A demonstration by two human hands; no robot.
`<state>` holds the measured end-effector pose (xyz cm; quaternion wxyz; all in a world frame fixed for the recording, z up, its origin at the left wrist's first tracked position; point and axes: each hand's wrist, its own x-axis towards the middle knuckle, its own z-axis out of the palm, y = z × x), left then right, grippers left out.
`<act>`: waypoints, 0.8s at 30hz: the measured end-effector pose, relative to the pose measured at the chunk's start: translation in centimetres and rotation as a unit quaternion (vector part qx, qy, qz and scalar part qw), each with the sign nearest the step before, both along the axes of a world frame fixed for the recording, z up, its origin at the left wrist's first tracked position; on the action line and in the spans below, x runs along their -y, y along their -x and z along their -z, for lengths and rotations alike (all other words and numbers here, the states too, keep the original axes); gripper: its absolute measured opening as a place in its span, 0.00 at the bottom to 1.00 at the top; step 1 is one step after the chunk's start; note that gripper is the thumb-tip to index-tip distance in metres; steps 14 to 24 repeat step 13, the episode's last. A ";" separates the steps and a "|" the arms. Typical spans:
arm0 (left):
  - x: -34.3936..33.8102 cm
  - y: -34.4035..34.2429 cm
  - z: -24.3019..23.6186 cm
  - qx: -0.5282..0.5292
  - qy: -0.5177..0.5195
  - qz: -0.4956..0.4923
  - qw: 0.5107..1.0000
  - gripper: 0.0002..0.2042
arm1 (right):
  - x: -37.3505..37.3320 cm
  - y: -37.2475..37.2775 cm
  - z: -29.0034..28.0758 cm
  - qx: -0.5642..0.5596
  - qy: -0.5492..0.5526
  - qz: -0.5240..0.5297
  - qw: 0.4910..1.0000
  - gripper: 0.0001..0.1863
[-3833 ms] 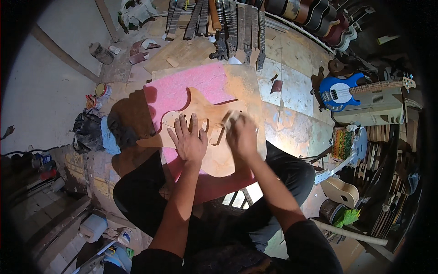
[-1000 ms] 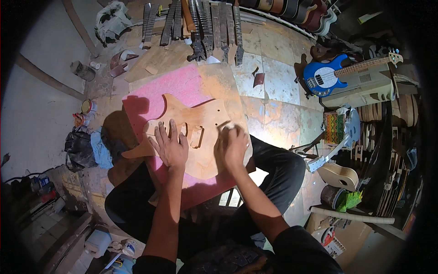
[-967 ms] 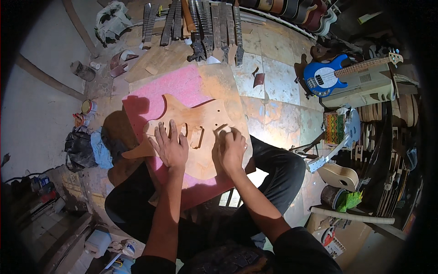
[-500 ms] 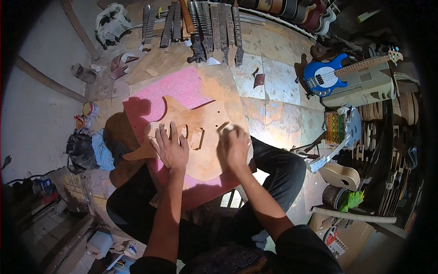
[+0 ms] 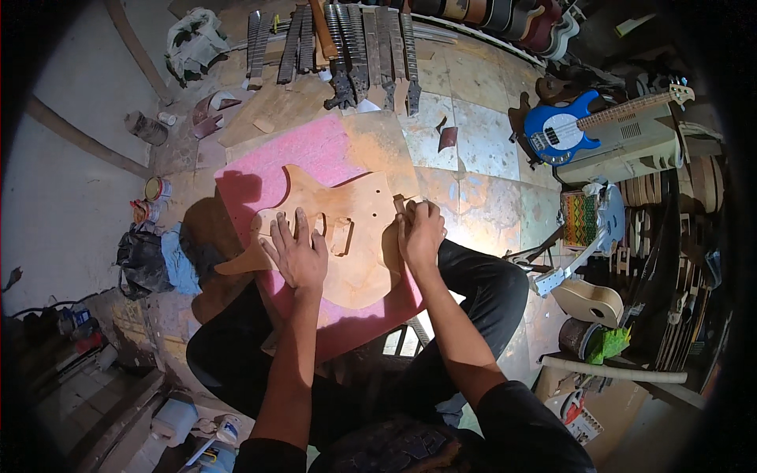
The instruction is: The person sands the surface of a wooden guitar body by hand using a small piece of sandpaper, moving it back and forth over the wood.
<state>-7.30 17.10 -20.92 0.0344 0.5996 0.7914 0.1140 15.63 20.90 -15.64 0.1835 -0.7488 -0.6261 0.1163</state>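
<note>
A bare wooden electric guitar body (image 5: 359, 284), with cut pickup cavities and two small holes, lies flat on a pink-topped board (image 5: 311, 150) between my knees. My left hand (image 5: 301, 258) rests flat on its left part beside the cavities, fingers spread and holding nothing. My right hand (image 5: 423, 238) is at the body's right edge, its fingers closed around a small brown block (image 5: 400, 206). That block looks like a sanding block, and much of it is hidden by the fingers. Part of the body's right edge is behind this hand.
Several guitar necks (image 5: 347, 55) lie on the floor beyond the board. A blue bass guitar (image 5: 564, 130) leans at the right, above an unpainted guitar body (image 5: 587, 303). Paint cans (image 5: 156, 189) and a black bag (image 5: 143, 260) stand at the left.
My right hand has moved a little right and up with the block, from the guitar body's top face to its right edge. My left hand has stayed nearly in place.
</note>
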 end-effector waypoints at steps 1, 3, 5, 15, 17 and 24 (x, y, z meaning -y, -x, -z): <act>-0.1 -0.1 -0.1 -0.002 -0.001 0.003 1.000 0.31 | 0.4 0.6 0.3 0.010 -0.003 0.022 1.000 0.17; -0.2 -0.3 0.0 0.001 -0.001 0.005 1.000 0.31 | 3.4 2.7 2.2 0.015 -0.067 -0.004 0.998 0.17; 0.0 0.0 0.2 0.003 0.001 0.003 1.000 0.31 | 5.7 4.2 1.3 -0.020 0.026 -0.082 0.996 0.18; -0.3 0.0 -0.1 -0.003 0.028 0.003 1.000 0.32 | 1.2 1.7 1.3 0.009 -0.023 0.021 0.999 0.25; -0.3 0.0 -0.1 -0.003 0.028 0.003 1.000 0.32 | 1.2 1.7 1.3 0.009 -0.023 0.021 0.999 0.25; -0.3 0.0 -0.1 -0.003 0.028 0.003 1.000 0.32 | 1.2 1.7 1.3 0.009 -0.023 0.021 0.999 0.25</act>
